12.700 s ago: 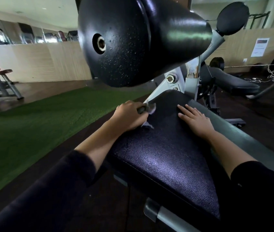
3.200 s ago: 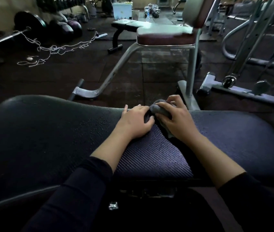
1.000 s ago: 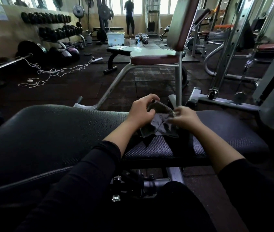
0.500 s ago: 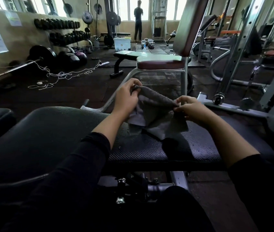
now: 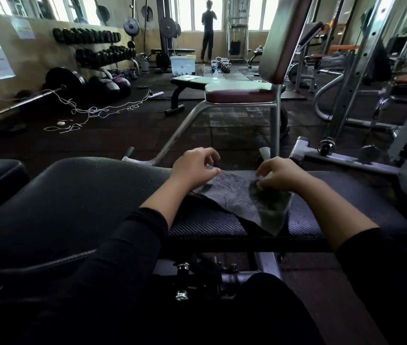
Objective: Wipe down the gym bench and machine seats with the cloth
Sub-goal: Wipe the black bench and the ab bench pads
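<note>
Gym floor behind, dumbbell rack (image 5: 97,49) at 10 o'clock, red-seat chair (image 5: 241,94) at 12. Black bench pad (image 5: 73,200) fills foreground. Grey cloth (image 5: 237,200) lies spread flat on pad, center. Left hand (image 5: 193,168) pinches its far-left corner; right hand (image 5: 280,174) fingers curled, gripping its right edge.

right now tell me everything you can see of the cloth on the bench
The cloth is dark grey, thin and soft-looking, with faint scribbly markings. It lies spread nearly flat on the black textured bench pad, one corner reaching the pad's near edge. The left hand rests curled fingers on its left edge; the right hand pinches its bunched right side.
</note>
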Available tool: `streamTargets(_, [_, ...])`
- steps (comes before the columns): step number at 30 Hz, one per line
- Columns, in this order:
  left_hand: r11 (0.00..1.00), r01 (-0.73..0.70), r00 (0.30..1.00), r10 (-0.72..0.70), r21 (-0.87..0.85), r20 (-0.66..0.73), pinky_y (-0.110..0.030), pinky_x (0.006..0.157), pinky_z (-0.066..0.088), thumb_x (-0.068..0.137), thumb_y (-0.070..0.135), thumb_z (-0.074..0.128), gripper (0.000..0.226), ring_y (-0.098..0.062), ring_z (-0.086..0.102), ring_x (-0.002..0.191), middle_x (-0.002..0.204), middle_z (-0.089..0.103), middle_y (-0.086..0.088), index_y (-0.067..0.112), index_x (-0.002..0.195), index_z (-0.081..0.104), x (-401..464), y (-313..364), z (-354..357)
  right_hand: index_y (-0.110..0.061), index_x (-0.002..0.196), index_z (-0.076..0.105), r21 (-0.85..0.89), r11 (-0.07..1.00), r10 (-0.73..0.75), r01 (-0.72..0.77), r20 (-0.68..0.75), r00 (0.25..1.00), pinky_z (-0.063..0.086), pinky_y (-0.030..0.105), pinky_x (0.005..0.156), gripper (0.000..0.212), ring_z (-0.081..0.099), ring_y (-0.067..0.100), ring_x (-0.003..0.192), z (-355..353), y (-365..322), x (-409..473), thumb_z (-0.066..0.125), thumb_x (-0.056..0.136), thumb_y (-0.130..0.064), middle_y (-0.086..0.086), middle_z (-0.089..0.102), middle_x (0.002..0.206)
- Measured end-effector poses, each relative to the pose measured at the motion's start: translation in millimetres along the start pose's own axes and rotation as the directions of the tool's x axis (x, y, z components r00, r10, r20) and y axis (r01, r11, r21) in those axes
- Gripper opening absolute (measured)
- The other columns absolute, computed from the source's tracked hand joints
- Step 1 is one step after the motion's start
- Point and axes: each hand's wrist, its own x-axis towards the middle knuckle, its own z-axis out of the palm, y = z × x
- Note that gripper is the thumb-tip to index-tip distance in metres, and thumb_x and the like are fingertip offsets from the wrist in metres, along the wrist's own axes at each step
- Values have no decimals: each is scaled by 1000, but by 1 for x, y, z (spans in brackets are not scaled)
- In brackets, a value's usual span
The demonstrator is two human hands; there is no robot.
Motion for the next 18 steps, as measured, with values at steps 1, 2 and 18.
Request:
streamTargets(1, [1000, -5, 999, 4, 16, 50, -34, 78, 54, 79, 39, 72, 17, -10, 63, 84, 87, 66, 12, 30, 93, 69, -4, 0, -1, -16, 104, 69, 2, 999, -53, 53, -36, 998, 46, 25, 83, 22, 57, 15, 94, 3, -3, 2, 68, 82, -15, 1, 65, 104])
streamTargets(2, [999, -5, 995, 1, 39, 97, -33, 77, 54, 78, 43, 72, 17, -10, 64, 84, 84, 68, 13, 29, 88, 70, -8, 1, -2, -16, 107, 68, 23, 994, -102, 103, -38, 994, 44, 24, 82, 23, 58, 15, 96, 6, -5, 5, 67, 84, -15, 1, 64, 106])
streamTargets(18, [951, -132, 991, 118, 281, 65, -29, 92, 38, 84, 55, 62, 33, -14, 59, 105, 107, 66, 7, 26, 97, 73, -9, 14, 25, -30, 90, 70, -335, 903, -260, 268, 70, 963, 33, 34, 88, 19, 48, 10, 92, 7, 4, 19, 69, 80, -46, -10, 60, 92])
